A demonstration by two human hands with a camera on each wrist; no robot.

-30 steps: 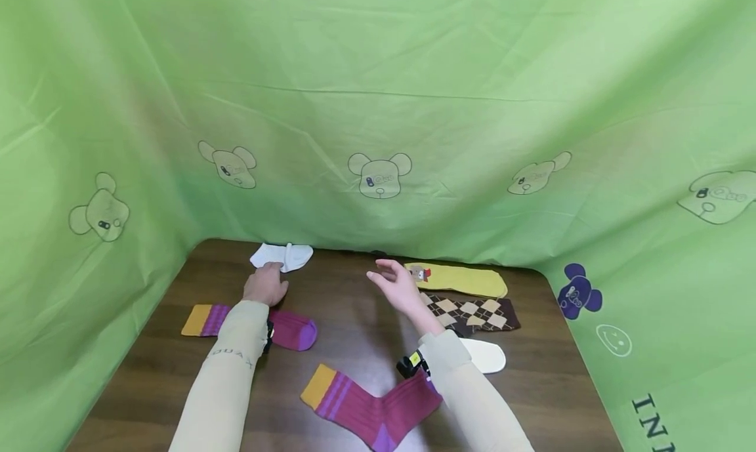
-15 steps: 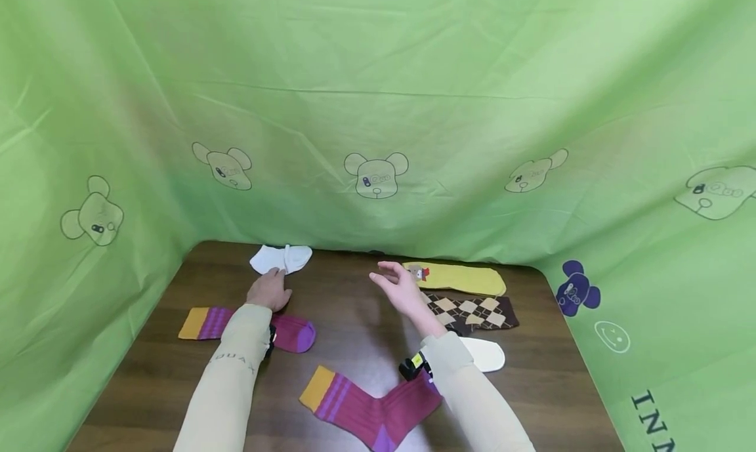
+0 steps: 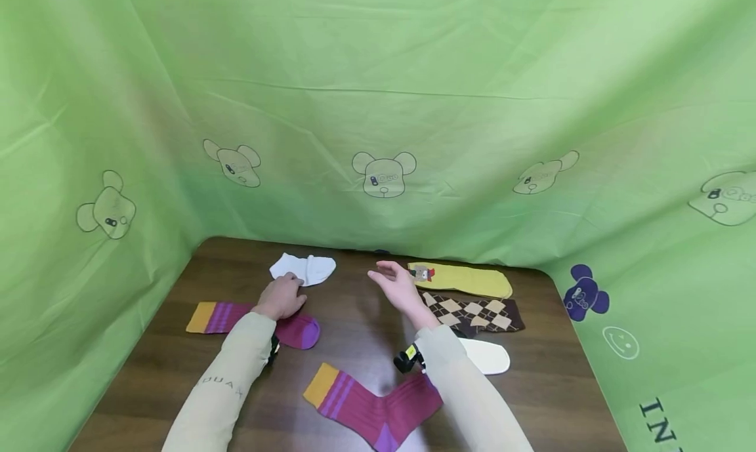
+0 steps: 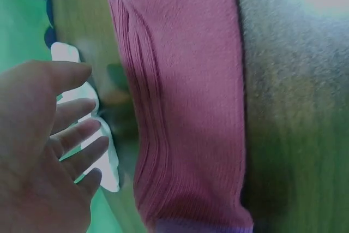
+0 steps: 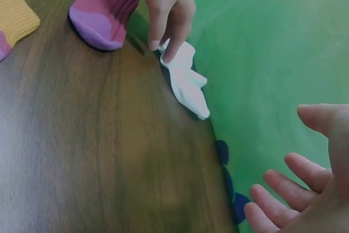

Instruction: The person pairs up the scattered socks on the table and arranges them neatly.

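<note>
My left hand (image 3: 279, 298) reaches over a magenta striped sock (image 3: 298, 332), its fingertips on the near edge of a white ankle sock (image 3: 315, 270) at the back left. In the left wrist view its fingers are extended and spread, overlapping the white sock (image 4: 109, 170). The right wrist view shows the left hand's fingers pointing down onto that sock (image 5: 188, 88). My right hand (image 3: 401, 289) hovers at the left end of a yellow sock (image 3: 469, 280), holding nothing, fingers loosely bent and apart.
A second magenta sock (image 3: 360, 403) with an orange cuff lies at the front middle. Right of my right arm are a brown argyle sock (image 3: 496, 314) and a white sock (image 3: 490, 356). Green cloth (image 3: 384, 111) hangs along the back and sides of the wooden table (image 3: 561, 386).
The white ankle sock has shifted to the right along the back of the table, with my left hand moving right along with it. My right hand has stayed nearly still.
</note>
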